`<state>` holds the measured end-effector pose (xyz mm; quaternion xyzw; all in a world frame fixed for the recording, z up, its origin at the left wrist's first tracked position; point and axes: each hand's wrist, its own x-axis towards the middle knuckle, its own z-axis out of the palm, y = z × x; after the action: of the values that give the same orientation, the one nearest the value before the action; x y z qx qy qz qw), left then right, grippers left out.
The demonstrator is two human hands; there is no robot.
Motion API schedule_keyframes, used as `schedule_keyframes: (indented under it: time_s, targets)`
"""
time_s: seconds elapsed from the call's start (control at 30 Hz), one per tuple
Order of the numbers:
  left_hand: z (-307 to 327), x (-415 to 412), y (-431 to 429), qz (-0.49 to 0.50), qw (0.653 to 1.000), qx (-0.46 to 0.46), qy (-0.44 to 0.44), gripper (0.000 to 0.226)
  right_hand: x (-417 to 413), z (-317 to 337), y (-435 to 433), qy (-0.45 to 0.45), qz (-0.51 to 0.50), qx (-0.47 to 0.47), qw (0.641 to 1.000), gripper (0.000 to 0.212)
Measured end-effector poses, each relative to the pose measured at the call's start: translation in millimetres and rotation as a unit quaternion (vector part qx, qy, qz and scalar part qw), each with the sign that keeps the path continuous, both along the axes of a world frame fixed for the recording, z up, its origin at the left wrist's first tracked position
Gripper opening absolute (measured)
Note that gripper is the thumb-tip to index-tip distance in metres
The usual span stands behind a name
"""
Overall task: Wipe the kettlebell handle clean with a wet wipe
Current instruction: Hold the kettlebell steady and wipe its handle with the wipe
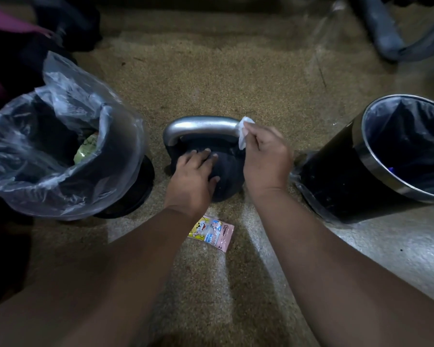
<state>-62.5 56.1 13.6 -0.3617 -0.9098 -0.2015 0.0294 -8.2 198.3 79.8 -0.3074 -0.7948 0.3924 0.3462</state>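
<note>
Kettlebell (221, 176) stands on the floor (223, 78) between two bins. Left hand (193, 176) lies flat on its body, steadying it. Right hand (266, 159) pinches the wipe (243, 134) against the handle (201, 125) at its right bend.

At the centre of the frame the kettlebell (226, 171) has a black body and a silver-grey handle (201, 125) with a dull sheen. The wet wipe (243, 132) at the handle's right end is white. Just below, the wipe packet (212, 232) is pink with yellow and light blue cartoon print. The floor (223, 78) is speckled tan, paler grey at lower right. The left bin (125, 186) is black under a clear, cloudy plastic liner (60, 136); the right bin (356, 186) is black with silver bands and a dark liner.
</note>
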Motion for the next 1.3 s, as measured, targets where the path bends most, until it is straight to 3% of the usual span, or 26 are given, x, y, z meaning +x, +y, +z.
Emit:
schedule_keyframes:
  time_s: [0.2,0.33,0.47,0.63,0.77,0.93,1.07,1.2,1.3]
  targets:
    - [1.5,0.2,-0.9,0.000,1.000,0.001,0.001,0.050,6.1,-0.1,-5.7,0.003,0.016,0.045,0.999,0.016]
    - [1.7,0.0,-0.5,0.001,1.000,0.005,-0.002,0.050,-4.2,1.7,2.0,-0.005,-0.013,0.002,1.000,0.018]
    - [2.5,0.9,-0.9,0.002,1.000,0.002,-0.003,0.050,6.2,0.6,-7.7,0.006,0.012,0.042,0.999,0.018]
    - [1.6,0.8,-0.6,0.001,1.000,0.003,-0.002,0.050,-2.3,0.8,0.1,0.002,-0.017,0.001,1.000,0.018]
    - [1.6,1.4,-1.1,0.000,1.000,0.005,0.003,0.050,4.9,-3.2,-6.6,0.007,-0.002,0.030,1.000,0.016]
    - [0.8,1.0,-0.2,0.001,1.000,0.002,0.003,0.050,-4.4,-5.5,3.7,-0.001,-0.039,-0.031,0.999,0.018]
    - [0.8,0.9,-0.1,-0.001,1.000,0.002,0.007,0.050,6.9,-6.5,-7.4,0.011,-0.014,0.010,1.000,0.017]
    - [-1.2,0.0,0.1,-0.001,1.000,0.001,0.005,0.051,-3.4,-6.3,2.4,0.004,-0.038,-0.030,0.999,0.019]
    - [-1.4,0.7,-0.1,-0.002,1.000,0.002,0.007,0.051,0.6,-6.0,-3.6,0.006,-0.023,-0.006,1.000,0.018]
